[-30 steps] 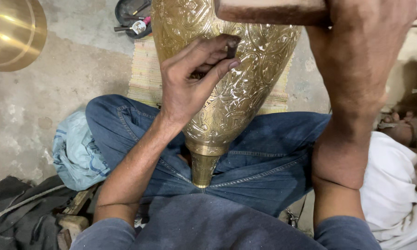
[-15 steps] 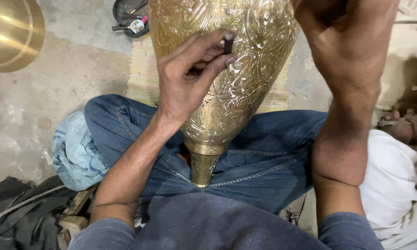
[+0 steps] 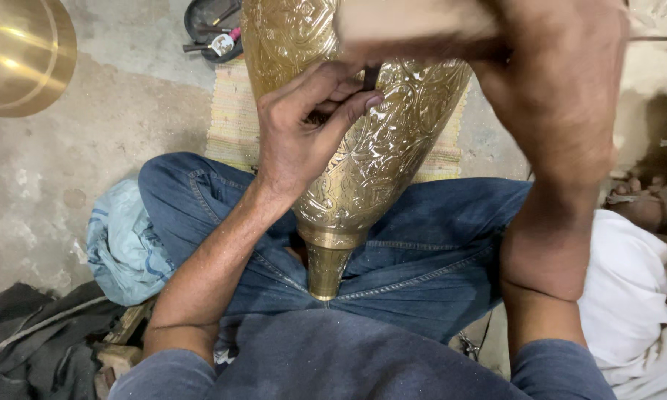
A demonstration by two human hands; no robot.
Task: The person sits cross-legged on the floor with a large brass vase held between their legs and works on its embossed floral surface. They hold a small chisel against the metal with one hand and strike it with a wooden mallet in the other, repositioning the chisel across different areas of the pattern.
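Note:
A large engraved brass vase (image 3: 370, 163) lies across my lap, its narrow neck pointing at my body between my jeans-clad legs. My left hand (image 3: 304, 133) rests on the vase's side and pinches a small dark metal punch (image 3: 369, 77) against the engraved surface. My right hand (image 3: 555, 81) is raised at the upper right, blurred, gripping a wooden mallet (image 3: 415, 30) whose pale head sits just above the punch.
A round brass bowl (image 3: 22, 55) lies on the concrete floor at the upper left. A dark tray of small tools (image 3: 211, 33) sits beyond the vase on a striped mat (image 3: 230, 118). Blue cloth (image 3: 122, 244) lies at my left thigh, white cloth (image 3: 629, 296) at my right.
The mallet went out of view half a second ago and now has come back down over the punch. My left hand keeps the punch on the vase, shifted only slightly.

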